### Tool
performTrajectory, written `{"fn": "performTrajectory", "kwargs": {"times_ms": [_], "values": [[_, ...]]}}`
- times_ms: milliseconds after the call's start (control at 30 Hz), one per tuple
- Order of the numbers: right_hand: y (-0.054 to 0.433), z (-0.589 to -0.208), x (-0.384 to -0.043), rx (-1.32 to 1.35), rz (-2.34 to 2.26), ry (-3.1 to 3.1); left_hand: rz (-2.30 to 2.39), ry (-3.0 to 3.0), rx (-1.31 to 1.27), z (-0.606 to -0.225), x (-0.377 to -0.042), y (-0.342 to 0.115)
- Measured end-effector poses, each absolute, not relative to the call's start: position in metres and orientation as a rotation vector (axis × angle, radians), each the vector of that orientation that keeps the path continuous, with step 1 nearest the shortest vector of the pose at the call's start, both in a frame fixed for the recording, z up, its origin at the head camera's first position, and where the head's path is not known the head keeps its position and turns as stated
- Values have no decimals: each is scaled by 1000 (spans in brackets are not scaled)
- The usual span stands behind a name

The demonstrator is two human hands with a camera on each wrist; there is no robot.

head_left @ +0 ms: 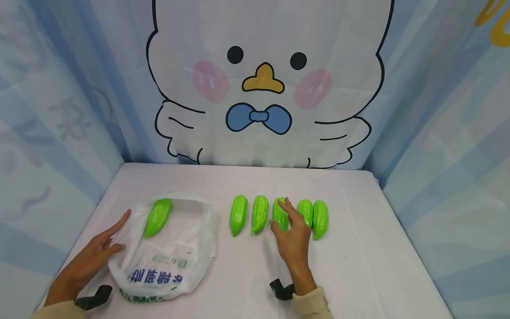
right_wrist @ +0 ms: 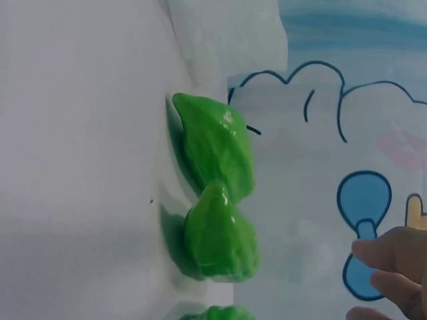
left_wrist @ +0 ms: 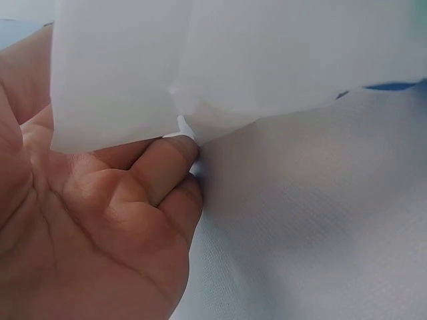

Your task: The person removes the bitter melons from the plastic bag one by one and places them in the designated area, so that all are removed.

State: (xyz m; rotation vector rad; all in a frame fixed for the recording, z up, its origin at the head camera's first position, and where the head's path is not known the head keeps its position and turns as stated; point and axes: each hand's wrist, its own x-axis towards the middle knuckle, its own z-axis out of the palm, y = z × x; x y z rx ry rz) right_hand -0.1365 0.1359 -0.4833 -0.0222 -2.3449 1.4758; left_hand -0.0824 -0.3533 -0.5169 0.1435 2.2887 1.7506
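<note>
On the left of the table, a white plastic bag (head_left: 163, 252) with blue print lies with its mouth spread wide. One ribbed green toy gourd (head_left: 158, 218) rests in the mouth at its upper left. My left hand (head_left: 97, 250) holds the bag's left side; in the left wrist view, its fingers (left_wrist: 170, 163) curl against the plastic, which partly hides them. Above the row's middle green gourd (head_left: 280, 217), my right hand (head_left: 295, 241) hovers with thumb and index finger apart and nothing between them. In the right wrist view, its fingers (right_wrist: 393, 263) show at the lower right.
Two green gourds, the outer one (head_left: 238, 215) and its neighbour (head_left: 260, 214), lie left of my right hand. To its right are two more, one partly covered (head_left: 305, 212) and an end one (head_left: 320, 219). A printed curtain (head_left: 259, 146) stands behind the white table (head_left: 370, 257).
</note>
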Motion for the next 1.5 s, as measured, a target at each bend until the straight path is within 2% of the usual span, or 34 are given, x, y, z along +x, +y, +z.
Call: {"fn": "performTrajectory", "kwargs": {"times_ms": [300, 900, 1500], "values": [[106, -482, -137, 51, 1521, -2351, 1675, 2358, 182, -517, -82, -355], [27, -475, -133, 284, 1671, -2387, 1606, 2366, 10, -522, -84, -353], [-24, -478, -126, 452, 1731, -2456, 1559, 2355, -62, -514, -85, -348]]}}
